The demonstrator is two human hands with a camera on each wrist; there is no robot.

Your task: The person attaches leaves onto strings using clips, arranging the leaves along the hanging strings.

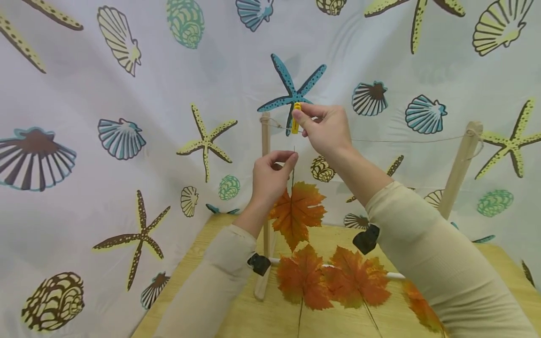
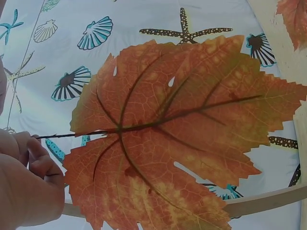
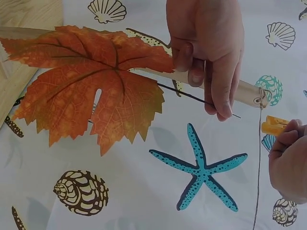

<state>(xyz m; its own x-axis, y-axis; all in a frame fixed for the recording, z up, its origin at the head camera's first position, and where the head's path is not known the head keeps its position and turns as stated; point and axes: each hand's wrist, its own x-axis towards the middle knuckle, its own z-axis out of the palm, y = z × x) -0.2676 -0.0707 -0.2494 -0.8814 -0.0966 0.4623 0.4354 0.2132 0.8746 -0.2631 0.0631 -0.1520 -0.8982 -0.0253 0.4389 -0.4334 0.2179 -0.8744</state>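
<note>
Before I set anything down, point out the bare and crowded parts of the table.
The wooden tabletop looks bare at the front, between the left sleeve and the nearest leaf stem, and at the right, between the right sleeve and the seashell-print fabric. It's crowded in the middle, where autumn leaves overlap the white rod.

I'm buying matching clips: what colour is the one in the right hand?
The clip is yellow, clearest in the head view.
</note>
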